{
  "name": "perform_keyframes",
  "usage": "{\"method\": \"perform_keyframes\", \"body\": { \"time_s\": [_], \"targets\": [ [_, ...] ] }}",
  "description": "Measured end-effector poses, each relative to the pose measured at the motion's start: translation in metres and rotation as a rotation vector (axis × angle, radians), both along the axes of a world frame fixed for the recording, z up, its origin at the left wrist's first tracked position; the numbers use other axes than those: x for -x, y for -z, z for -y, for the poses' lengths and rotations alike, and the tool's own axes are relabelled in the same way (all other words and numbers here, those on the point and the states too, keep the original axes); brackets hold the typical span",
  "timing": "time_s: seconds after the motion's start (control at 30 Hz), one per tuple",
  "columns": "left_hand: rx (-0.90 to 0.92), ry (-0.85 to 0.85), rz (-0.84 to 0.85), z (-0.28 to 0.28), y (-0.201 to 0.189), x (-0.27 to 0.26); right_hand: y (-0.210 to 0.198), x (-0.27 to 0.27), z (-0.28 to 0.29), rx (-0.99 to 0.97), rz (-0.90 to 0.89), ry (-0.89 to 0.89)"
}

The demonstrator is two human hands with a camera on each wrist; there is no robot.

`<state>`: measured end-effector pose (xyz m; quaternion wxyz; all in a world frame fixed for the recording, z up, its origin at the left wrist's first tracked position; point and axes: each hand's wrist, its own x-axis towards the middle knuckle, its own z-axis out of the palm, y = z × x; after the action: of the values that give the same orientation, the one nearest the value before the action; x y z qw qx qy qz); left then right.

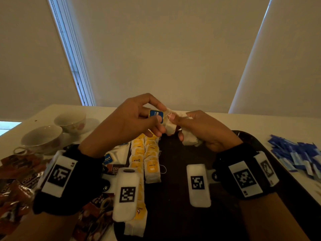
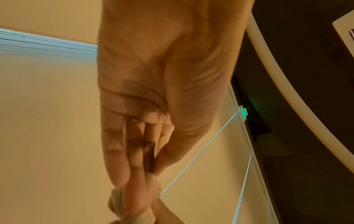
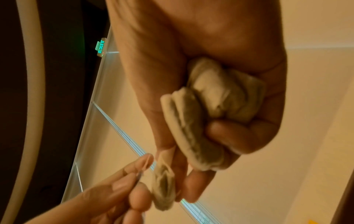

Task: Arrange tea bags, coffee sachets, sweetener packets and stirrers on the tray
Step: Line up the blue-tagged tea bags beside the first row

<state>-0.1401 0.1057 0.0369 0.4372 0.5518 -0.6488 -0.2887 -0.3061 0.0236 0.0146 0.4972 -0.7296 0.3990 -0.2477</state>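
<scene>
Head view: both hands raised above the far end of the dark tray, meeting at roughly 12 o'clock from the tray's middle. Left hand pinching a blue paper tag between thumb and forefinger, other fingers curled beneath; right hand closed round a bunch of white tea bags, forefinger and thumb nipping the one bag nearest the tag. Thin string visible across that bag, so probably being untangled or teased free of the bunch before laying down. Right wrist view: several bags crumpled in the palm under the curled fingers, one separate bag held out at the fingertips, the other hand coming in from 7 o'clock. Left wrist view: fingers long and close together, tips closing on something pale at the bottom edge, too blurred to name. Already on the tray, at 9 o'clock: two tidy columns of yellow-tagged tea bags, overlapped like tiles, likely to keep tags readable and save room. Beside these at 9 to 10 o'clock, a blue-tagged bag. Brown coffee sachets heaped off the tray on the counter at 8 o'clock, blue packets piled at 3 o'clock, two cups at 10 o'clock. Much of the tray bare; sorting judged early.
</scene>
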Motion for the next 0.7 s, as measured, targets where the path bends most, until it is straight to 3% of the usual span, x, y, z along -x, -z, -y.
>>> {"method": "perform_keyframes", "body": {
  "time_s": [0.4, 0.57, 0.7],
  "targets": [
    [0.056, -0.093, 0.08, 0.0069, 0.0096, -0.004, -0.0012, -0.0011, -0.0011, 0.014, 0.03, -0.013],
    [0.073, -0.131, 0.177, 0.0038, 0.0063, -0.0072, 0.001, -0.0031, 0.0003, 0.043, 0.127, 0.043],
    [0.058, -0.135, 0.081, 0.0033, 0.0056, -0.0065, 0.0013, -0.0049, -0.0009, 0.051, 0.143, 0.018]
  ]
}}
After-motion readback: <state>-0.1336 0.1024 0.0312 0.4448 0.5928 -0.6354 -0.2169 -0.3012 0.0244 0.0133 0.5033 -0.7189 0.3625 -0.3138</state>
